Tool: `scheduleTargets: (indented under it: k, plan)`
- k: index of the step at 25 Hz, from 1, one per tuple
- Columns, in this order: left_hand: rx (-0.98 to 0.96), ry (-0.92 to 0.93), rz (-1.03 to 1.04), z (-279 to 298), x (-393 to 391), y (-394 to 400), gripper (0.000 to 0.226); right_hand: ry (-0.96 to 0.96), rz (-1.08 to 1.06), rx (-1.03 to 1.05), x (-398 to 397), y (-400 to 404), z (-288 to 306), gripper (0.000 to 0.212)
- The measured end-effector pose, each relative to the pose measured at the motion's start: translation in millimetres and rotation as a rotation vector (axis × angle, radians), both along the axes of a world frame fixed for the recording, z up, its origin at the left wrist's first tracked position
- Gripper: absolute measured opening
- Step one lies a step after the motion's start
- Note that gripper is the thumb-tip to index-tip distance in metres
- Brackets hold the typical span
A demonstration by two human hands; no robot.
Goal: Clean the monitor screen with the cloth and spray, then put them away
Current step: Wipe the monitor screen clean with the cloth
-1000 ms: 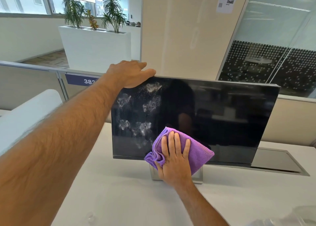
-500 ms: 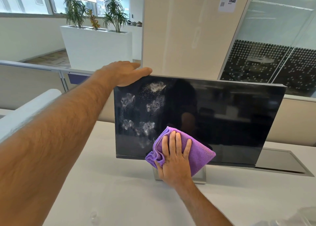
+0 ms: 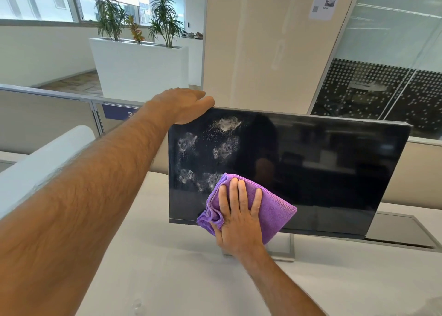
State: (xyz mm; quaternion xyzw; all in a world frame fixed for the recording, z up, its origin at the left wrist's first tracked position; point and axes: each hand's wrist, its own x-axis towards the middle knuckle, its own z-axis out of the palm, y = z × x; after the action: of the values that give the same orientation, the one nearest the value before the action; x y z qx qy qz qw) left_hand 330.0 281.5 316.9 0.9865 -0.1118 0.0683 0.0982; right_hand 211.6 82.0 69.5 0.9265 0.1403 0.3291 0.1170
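A black monitor (image 3: 323, 167) stands on a white desk (image 3: 191, 280), its screen dark with whitish spray blotches (image 3: 210, 153) on the left half. My left hand (image 3: 184, 105) grips the monitor's top left corner, fingers over the back edge. My right hand (image 3: 239, 220) lies flat, fingers spread, pressing a folded purple cloth (image 3: 272, 210) against the lower left-centre of the screen, just below the blotches. The spray bottle is not clearly in view; a blurred clear shape sits at the bottom right corner (image 3: 430, 308).
A silver monitor stand (image 3: 282, 248) rests on the desk behind my right wrist. A grey cable hatch (image 3: 401, 229) lies behind the monitor at right. Low partition panels (image 3: 47, 119) border the desk's far side; a white chair back (image 3: 43, 162) stands at left.
The view has shifted slightly; the monitor appears a little further right in frame. Both hands hold the same places, and the cloth stays at the screen's lower left-centre.
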Motion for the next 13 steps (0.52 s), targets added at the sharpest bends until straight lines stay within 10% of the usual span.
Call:
scheduleTargets:
  k: [13]
  plan:
    - [0.021,-0.007,0.016,1.9,-0.6,-2.3,0.077,-0.122,0.052,0.078,34.3,-0.8,104.3,0.092]
